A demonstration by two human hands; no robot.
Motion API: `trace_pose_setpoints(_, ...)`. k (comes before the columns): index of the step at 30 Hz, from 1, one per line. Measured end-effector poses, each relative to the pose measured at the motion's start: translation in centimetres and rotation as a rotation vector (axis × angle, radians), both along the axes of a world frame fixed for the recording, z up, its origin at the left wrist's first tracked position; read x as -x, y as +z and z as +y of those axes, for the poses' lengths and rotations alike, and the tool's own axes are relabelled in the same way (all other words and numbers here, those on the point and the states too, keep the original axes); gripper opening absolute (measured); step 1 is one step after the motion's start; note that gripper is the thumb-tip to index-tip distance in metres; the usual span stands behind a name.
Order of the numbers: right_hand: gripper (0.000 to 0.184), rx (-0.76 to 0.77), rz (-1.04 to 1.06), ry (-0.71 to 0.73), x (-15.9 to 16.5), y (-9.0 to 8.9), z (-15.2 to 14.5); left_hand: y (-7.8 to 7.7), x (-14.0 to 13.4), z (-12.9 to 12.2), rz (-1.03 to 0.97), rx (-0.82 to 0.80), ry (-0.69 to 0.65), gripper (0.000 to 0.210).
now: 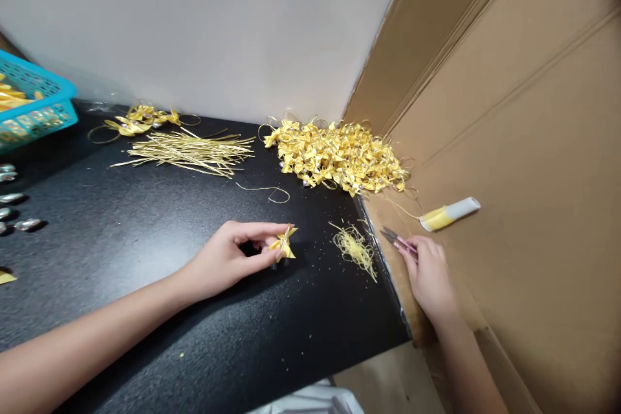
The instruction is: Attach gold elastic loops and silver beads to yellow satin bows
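Observation:
Between thumb and fingers, my left hand pinches a small yellow ribbon bow just above the black table. Over the cardboard at the right, my right hand is closed around pink-handled thread snips, their dark blades pointing left. A tangle of yellow thread scraps lies on the table between the two hands. Beyond the snips rests a spool of yellow thread with a white end, its thread trailing left.
A heap of yellow bows sits at the back right. Left of it lie gold ties and several more bows. A blue basket and silver beads are at the left. Upright cardboard borders the right side.

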State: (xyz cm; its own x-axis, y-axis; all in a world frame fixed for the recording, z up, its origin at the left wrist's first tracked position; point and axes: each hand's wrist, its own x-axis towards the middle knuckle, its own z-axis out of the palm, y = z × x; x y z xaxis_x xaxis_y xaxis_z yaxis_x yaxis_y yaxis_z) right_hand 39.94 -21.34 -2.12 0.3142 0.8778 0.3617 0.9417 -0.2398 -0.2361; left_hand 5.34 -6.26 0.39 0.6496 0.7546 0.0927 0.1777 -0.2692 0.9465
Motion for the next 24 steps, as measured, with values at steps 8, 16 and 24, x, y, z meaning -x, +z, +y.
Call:
trace_pose_setpoints(8, 0.022, 0.069, 0.302, 0.282, 8.3, 1.8, 2.8, 0.2, -0.4, -0.6, 0.030, -0.159, 0.034, 0.037)
trace_pose_setpoints(16, 0.014, -0.101, 0.144, 0.586, 13.2, 2.1, 5.3, 0.2, -0.4, -1.1, -0.031, -0.276, 0.027, 0.035)
trace_pose_setpoints(24, 0.011, -0.164, 0.159, 0.601, 12.8, 1.4, 5.4, 0.5, -0.7, -1.1, -0.061, -0.112, 0.032, 0.038)
